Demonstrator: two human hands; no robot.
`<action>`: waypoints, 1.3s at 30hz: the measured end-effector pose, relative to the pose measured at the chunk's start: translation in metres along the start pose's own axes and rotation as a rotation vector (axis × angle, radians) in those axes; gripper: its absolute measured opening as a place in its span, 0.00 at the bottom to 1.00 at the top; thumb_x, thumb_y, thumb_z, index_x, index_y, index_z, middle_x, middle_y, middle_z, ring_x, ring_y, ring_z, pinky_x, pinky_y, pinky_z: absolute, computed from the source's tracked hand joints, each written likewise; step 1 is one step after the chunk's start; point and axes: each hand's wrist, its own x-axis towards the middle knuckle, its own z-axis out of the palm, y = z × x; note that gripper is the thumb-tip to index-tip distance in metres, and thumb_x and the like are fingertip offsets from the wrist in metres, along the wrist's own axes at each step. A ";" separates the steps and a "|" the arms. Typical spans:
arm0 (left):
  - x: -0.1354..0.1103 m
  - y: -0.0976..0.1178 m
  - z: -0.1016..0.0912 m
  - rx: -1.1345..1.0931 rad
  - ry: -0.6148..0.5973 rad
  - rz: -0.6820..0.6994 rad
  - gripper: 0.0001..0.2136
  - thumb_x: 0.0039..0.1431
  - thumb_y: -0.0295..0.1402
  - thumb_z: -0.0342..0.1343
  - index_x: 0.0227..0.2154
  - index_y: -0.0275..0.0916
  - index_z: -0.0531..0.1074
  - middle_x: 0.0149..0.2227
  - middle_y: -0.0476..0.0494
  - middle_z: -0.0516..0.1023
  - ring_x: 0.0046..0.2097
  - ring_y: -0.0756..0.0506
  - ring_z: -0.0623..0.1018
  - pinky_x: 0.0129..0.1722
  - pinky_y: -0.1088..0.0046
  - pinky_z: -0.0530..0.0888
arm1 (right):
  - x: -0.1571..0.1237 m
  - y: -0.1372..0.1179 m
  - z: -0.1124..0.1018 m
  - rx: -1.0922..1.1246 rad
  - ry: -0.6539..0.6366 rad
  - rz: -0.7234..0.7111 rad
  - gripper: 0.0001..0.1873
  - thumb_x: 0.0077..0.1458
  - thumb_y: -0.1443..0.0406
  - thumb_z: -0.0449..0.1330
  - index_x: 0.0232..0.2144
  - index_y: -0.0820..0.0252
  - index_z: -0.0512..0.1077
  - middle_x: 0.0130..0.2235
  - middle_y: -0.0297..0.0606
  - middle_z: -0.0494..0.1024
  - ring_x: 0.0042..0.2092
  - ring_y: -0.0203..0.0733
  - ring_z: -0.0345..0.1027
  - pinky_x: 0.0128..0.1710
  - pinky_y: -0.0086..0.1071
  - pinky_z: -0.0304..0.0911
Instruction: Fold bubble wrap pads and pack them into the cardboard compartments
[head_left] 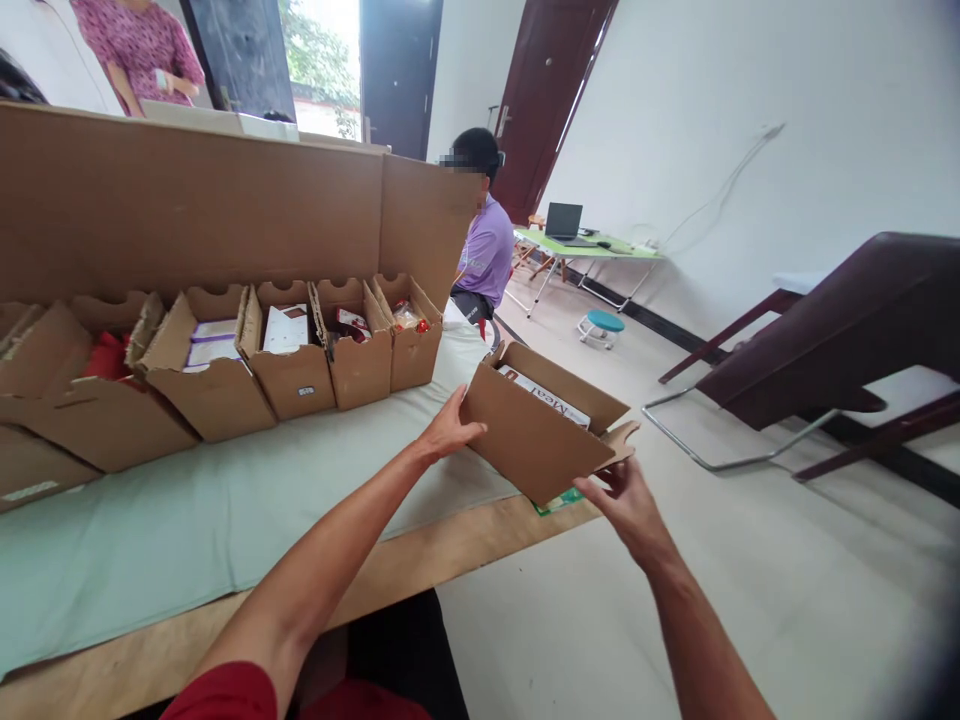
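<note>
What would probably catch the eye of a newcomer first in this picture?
Probably the open cardboard box at the right end of the table, a pack marked "Meal" inside, with the left hand at its left side and the right hand at its right corner. Next, the row of cardboard boxes on the pale green cloth at left. A seated person in purple, beyond the box, may also stand out.

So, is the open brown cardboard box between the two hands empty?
No, a white item printed "Meal" shows inside the open brown cardboard box.
</note>
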 end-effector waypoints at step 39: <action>-0.080 -0.026 -0.024 0.234 0.513 0.105 0.40 0.55 0.29 0.57 0.71 0.43 0.53 0.72 0.35 0.55 0.72 0.33 0.58 0.70 0.46 0.62 | 0.132 -0.023 0.143 0.364 -0.213 -0.104 0.39 0.34 0.50 0.79 0.47 0.56 0.73 0.50 0.44 0.82 0.54 0.57 0.74 0.59 0.53 0.68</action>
